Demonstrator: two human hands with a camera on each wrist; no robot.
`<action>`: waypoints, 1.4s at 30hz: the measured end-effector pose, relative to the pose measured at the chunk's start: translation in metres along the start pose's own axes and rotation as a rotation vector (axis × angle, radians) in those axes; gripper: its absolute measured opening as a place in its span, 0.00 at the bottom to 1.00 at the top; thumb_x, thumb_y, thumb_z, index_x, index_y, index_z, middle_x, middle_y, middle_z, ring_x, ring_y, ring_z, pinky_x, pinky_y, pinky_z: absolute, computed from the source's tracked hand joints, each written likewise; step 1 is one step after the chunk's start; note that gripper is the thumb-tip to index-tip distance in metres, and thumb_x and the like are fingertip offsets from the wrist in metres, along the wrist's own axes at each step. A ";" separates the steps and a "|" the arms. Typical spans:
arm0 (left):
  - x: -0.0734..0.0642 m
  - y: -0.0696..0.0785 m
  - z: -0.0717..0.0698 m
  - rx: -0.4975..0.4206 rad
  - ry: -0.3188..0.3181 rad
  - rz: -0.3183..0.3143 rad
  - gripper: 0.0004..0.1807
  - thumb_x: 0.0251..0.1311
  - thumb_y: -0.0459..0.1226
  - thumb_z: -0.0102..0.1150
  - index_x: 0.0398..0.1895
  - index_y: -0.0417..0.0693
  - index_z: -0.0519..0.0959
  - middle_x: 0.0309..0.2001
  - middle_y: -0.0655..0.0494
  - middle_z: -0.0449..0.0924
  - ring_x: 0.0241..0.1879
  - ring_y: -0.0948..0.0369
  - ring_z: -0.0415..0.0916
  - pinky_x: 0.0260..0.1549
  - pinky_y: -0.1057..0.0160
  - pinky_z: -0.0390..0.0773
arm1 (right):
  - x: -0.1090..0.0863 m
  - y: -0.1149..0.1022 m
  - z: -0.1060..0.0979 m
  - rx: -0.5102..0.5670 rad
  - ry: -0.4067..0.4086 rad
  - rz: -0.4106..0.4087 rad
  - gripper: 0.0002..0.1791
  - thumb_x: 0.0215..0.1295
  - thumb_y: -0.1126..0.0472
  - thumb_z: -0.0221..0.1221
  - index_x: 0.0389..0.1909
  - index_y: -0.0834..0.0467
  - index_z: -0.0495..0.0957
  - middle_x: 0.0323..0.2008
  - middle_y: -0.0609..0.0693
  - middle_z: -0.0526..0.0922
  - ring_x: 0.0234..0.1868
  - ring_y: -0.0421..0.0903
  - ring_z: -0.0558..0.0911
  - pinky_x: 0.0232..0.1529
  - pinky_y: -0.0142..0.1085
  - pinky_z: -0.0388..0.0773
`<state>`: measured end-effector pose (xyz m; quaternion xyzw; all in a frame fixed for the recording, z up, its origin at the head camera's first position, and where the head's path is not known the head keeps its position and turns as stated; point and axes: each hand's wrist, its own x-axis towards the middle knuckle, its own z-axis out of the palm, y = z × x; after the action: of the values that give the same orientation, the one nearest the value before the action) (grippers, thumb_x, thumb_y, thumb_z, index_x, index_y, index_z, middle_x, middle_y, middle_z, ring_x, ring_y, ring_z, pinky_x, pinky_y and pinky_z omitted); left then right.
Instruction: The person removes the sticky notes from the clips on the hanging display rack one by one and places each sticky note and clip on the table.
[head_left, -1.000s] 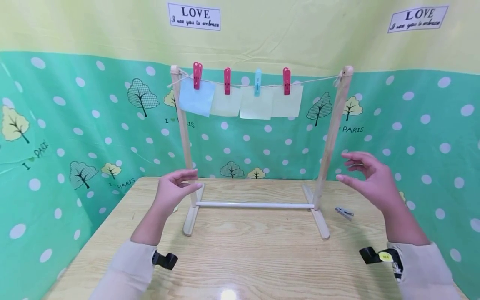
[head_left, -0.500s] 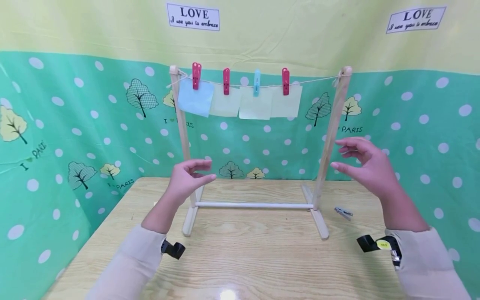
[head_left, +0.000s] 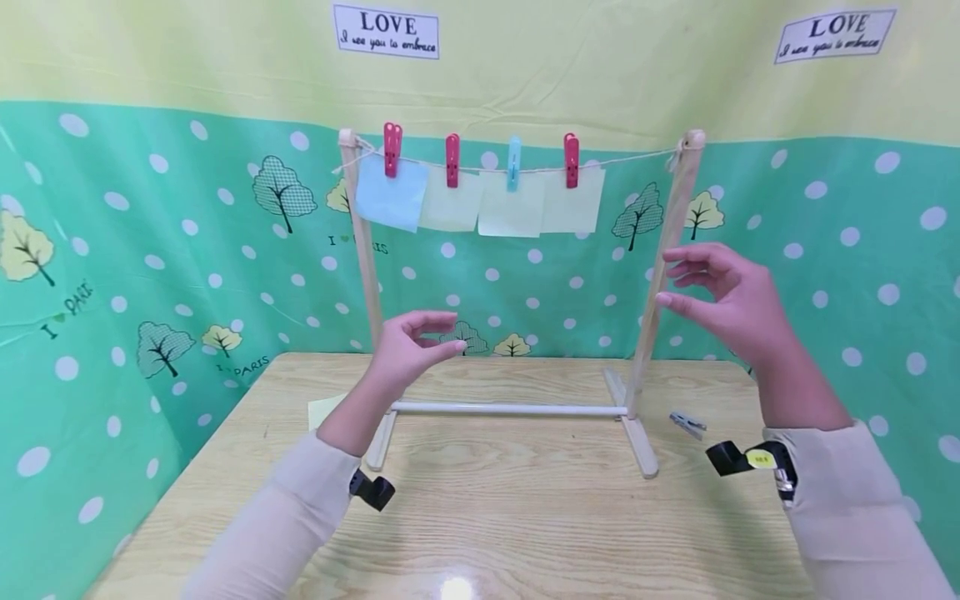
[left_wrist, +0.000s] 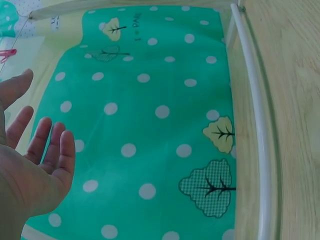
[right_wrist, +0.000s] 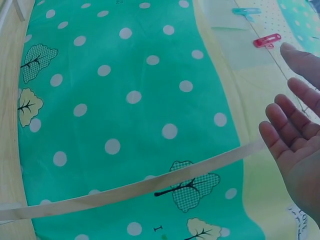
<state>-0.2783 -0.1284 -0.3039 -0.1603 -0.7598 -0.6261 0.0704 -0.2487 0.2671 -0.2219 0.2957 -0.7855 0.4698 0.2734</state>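
A string [head_left: 637,158] runs between the two posts of a wooden stand [head_left: 671,225]. A blue paper sheet [head_left: 392,200] and several pale sheets [head_left: 510,212] hang from it, held by red clothespins [head_left: 452,162] and a light blue clothespin [head_left: 513,164]. My left hand [head_left: 408,354] is raised in front of the stand's left post, fingers loosely bent, with nothing in it. Near the right post hovers my right hand [head_left: 731,304], also holding nothing; in the right wrist view its fingers [right_wrist: 287,117] are spread apart from the string.
On the wooden table [head_left: 480,517], a grey clothespin [head_left: 687,425] lies right of the stand. A pale paper [head_left: 324,411] lies at left, partly behind my left forearm. A white rod [head_left: 510,409] joins the stand's feet. Behind hangs a dotted green curtain [head_left: 180,267].
My left hand has moved right and slightly up, uncovering more of the pale paper on the table. My right hand has risen and shifted a little left. The hanging sheets look unchanged.
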 end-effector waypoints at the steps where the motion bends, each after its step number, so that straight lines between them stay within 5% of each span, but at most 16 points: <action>1: 0.001 0.001 0.002 -0.008 -0.002 0.004 0.27 0.47 0.41 0.77 0.53 0.46 0.81 0.51 0.51 0.82 0.46 0.48 0.81 0.45 0.60 0.84 | 0.002 -0.001 0.000 0.011 -0.001 -0.008 0.26 0.54 0.80 0.65 0.56 0.70 0.75 0.49 0.56 0.78 0.47 0.47 0.78 0.50 0.25 0.77; 13: 0.018 0.012 0.025 -0.020 0.016 0.028 0.23 0.48 0.42 0.77 0.49 0.50 0.83 0.48 0.56 0.83 0.46 0.54 0.82 0.46 0.60 0.83 | 0.026 -0.015 0.001 0.035 -0.011 0.003 0.23 0.56 0.76 0.65 0.55 0.67 0.77 0.48 0.50 0.80 0.45 0.49 0.79 0.48 0.25 0.78; 25: 0.041 0.019 0.044 -0.116 -0.047 0.089 0.23 0.51 0.38 0.75 0.51 0.46 0.81 0.49 0.53 0.82 0.51 0.52 0.79 0.49 0.60 0.82 | 0.055 -0.025 0.006 0.018 -0.021 0.054 0.22 0.60 0.68 0.67 0.56 0.61 0.78 0.49 0.52 0.80 0.45 0.48 0.78 0.46 0.23 0.78; 42: 0.071 0.027 0.063 -0.145 -0.022 0.059 0.24 0.50 0.40 0.76 0.53 0.52 0.81 0.49 0.60 0.83 0.51 0.63 0.78 0.55 0.64 0.77 | 0.097 -0.048 0.010 -0.018 -0.048 0.118 0.23 0.60 0.60 0.69 0.57 0.57 0.78 0.50 0.51 0.80 0.46 0.46 0.79 0.46 0.21 0.77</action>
<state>-0.3305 -0.0511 -0.2698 -0.1943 -0.7082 -0.6753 0.0685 -0.2812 0.2193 -0.1303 0.2576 -0.8121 0.4708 0.2292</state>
